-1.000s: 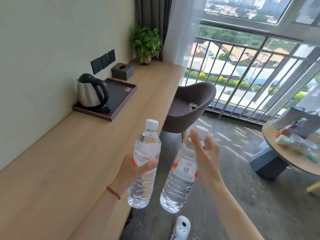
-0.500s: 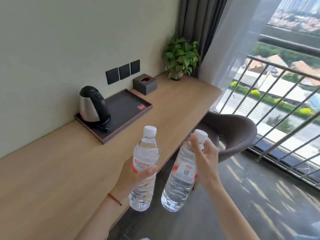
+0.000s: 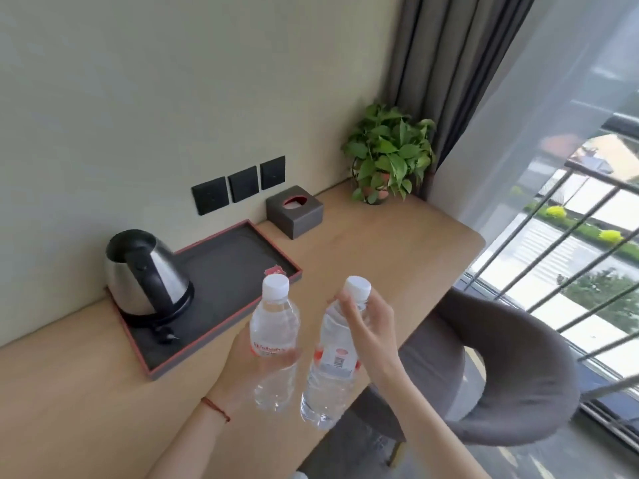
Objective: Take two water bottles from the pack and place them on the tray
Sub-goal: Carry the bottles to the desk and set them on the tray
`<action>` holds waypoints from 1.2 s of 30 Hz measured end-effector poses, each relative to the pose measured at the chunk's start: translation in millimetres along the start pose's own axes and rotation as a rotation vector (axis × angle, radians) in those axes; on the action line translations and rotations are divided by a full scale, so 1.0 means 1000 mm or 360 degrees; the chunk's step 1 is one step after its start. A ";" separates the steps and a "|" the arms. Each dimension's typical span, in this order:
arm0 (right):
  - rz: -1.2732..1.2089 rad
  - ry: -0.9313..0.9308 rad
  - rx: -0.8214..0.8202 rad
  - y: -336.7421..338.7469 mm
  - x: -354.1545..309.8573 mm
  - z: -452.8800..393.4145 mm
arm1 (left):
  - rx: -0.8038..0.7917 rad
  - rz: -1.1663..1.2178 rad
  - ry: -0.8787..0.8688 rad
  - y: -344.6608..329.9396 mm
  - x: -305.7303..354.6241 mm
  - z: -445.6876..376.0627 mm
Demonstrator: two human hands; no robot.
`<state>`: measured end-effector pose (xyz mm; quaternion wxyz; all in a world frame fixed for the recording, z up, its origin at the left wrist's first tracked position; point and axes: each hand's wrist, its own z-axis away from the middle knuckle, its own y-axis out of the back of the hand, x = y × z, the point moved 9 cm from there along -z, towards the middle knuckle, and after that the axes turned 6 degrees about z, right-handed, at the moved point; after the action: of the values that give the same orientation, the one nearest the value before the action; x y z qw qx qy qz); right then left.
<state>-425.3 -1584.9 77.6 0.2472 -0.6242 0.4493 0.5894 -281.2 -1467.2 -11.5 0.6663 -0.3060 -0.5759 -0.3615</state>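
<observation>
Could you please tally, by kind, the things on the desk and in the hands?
Bottles: 2 (left, right)
Kettle: 1
Tray: 1
Tissue box: 1
Plant: 1
Total: 6

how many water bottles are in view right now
2. One clear plastic water bottle in the left hand, the other clear bottle in the right hand. No pack visible.

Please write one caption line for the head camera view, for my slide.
Left hand and right hand each hold a water bottle above the desk, near the tray.
</observation>
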 end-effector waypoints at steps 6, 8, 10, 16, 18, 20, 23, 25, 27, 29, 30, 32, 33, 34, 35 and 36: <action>0.0006 0.0109 -0.0288 -0.020 0.026 -0.073 | 0.0227 -0.0022 0.0033 0.004 -0.011 -0.058; 0.0051 0.0115 -0.0365 -0.027 0.042 -0.093 | 0.0355 -0.0020 0.0050 0.008 -0.019 -0.071; 0.0126 0.0124 -0.0482 -0.036 0.059 -0.110 | 0.0456 0.0014 0.0083 0.008 -0.027 -0.082; 0.0230 0.0201 -0.0841 -0.069 0.095 -0.144 | 0.0833 0.0240 0.0213 0.014 -0.041 -0.087; 0.0261 0.0239 -0.0910 -0.080 0.100 -0.152 | 0.0908 0.0263 0.0234 0.017 -0.044 -0.088; 0.0294 0.0275 -0.0940 -0.088 0.103 -0.158 | 0.0940 0.0250 0.0262 0.020 -0.048 -0.089; 0.0312 0.0246 -0.0991 -0.098 0.106 -0.163 | 0.0951 0.0224 0.0266 0.022 -0.052 -0.093; 0.0304 0.0266 -0.1040 -0.105 0.105 -0.166 | 0.0982 0.0227 0.0262 0.024 -0.054 -0.095; 0.0288 0.0303 -0.1113 -0.112 0.104 -0.168 | 0.1013 0.0193 0.0275 0.025 -0.056 -0.097; 0.0278 0.0349 -0.1178 -0.118 0.101 -0.167 | 0.1024 0.0192 0.0285 0.024 -0.059 -0.097; 0.0285 0.0398 -0.1207 -0.120 0.100 -0.167 | 0.1008 0.0169 0.0272 0.024 -0.059 -0.097; 0.0324 0.0467 -0.1231 -0.120 0.097 -0.167 | 0.0988 0.0123 0.0270 0.023 -0.060 -0.096; 0.0334 0.0477 -0.1231 -0.119 0.095 -0.167 | 0.0991 0.0120 0.0271 0.023 -0.059 -0.095; 0.0339 0.0500 -0.1222 -0.118 0.094 -0.169 | 0.0986 0.0110 0.0253 0.025 -0.058 -0.093; 0.0362 0.0553 -0.1202 -0.116 0.089 -0.171 | 0.0979 0.0101 0.0226 0.026 -0.056 -0.092; 0.0404 0.0634 -0.1186 -0.116 0.085 -0.172 | 0.0983 0.0110 0.0212 0.027 -0.055 -0.089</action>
<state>-246.9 -1697.2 2.1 -0.1605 -0.7120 0.3180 0.6051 -214.0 -1518.7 -78.8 0.7759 -0.0842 -0.6027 -0.1661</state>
